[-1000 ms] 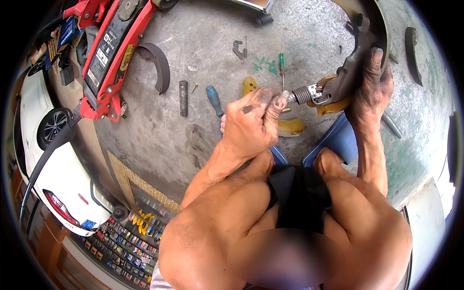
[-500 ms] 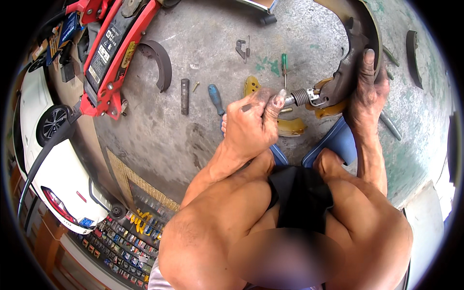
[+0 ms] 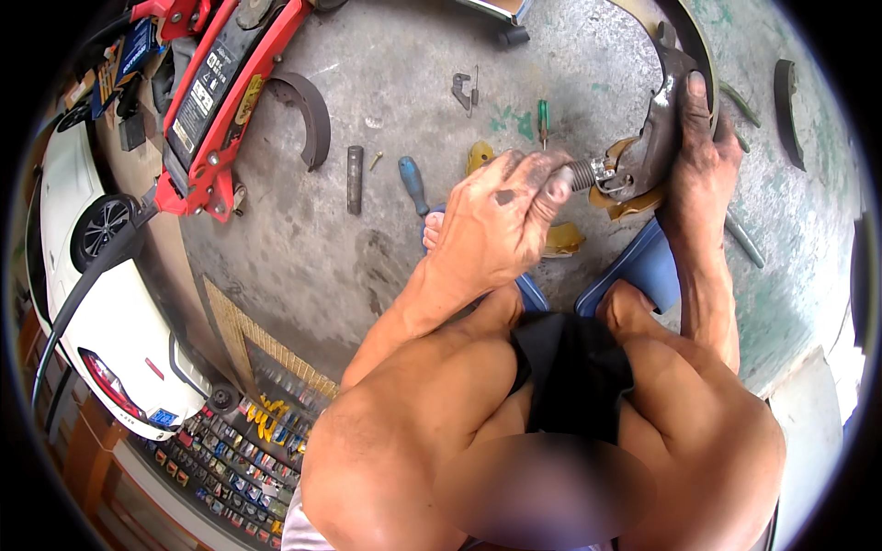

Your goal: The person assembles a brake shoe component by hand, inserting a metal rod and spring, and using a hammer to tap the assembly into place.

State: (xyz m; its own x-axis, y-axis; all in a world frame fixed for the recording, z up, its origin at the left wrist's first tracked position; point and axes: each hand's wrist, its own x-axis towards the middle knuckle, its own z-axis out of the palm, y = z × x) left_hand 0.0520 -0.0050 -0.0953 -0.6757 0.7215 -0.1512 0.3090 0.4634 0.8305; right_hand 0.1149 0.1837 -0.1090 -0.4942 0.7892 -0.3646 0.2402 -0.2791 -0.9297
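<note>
My right hand [image 3: 702, 174] grips a dark curved brake shoe [image 3: 663, 115] from its right side, thumb upright along it. From the shoe's lower end a coil spring [image 3: 582, 175] runs leftward. My left hand [image 3: 503, 213] is closed round the left end of that spring, knuckles up, and covers the metal piece seen there earlier. Yellowish curved pieces lie around the hands: one piece [image 3: 564, 241] below the left hand, another piece [image 3: 479, 156] beyond it. A green-handled screwdriver [image 3: 543, 118] lies just past the left hand, its tip hidden.
To the left lie a blue-handled tool [image 3: 412, 184], a dark metal cylinder [image 3: 355, 180], a small bolt [image 3: 376, 161] and a curved brake shoe [image 3: 308, 115]. A red floor jack [image 3: 207, 119] stands far left. At right is another brake shoe [image 3: 785, 115]. A bracket [image 3: 465, 92] lies ahead.
My left hand has moved right and slightly up along the spring, closer to the brake shoe, covering the silver part. The shoe has shifted a little; my right hand keeps its grip.
</note>
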